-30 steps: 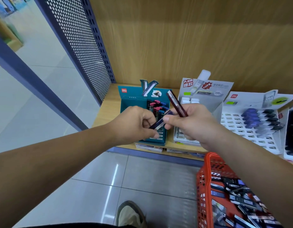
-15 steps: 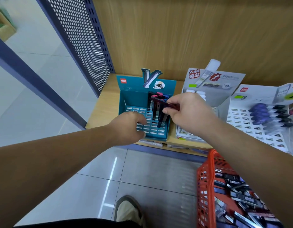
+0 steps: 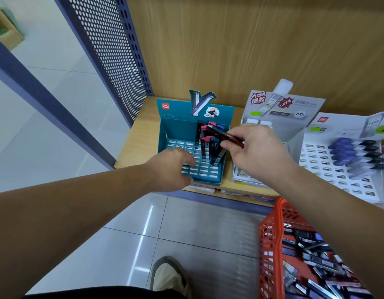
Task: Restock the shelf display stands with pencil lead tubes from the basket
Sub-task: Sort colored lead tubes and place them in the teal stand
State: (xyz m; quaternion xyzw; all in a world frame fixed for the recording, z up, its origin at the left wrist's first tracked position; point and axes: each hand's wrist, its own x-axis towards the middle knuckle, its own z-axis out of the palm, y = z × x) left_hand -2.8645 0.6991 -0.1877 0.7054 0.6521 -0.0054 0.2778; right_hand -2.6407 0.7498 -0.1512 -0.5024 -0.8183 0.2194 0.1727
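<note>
The right hand [image 3: 258,152] pinched a dark red tube [image 3: 227,137] between thumb and fingertips, tilted above the tubes [image 3: 206,145] standing in the teal stand [image 3: 178,130]. The left hand [image 3: 173,167] lay curled on the stand's slotted grid; whether it held anything could not be told. The step looked like slotting: next the tube needed turning upright over a free slot. The basket [image 3: 270,244] of tubes waited below.

bg: wood-grain back wall [image 3: 251,39] | perf. blue side panel [image 3: 113,50] | glossy grey tile floor [image 3: 186,223] w/ light glare
</note>
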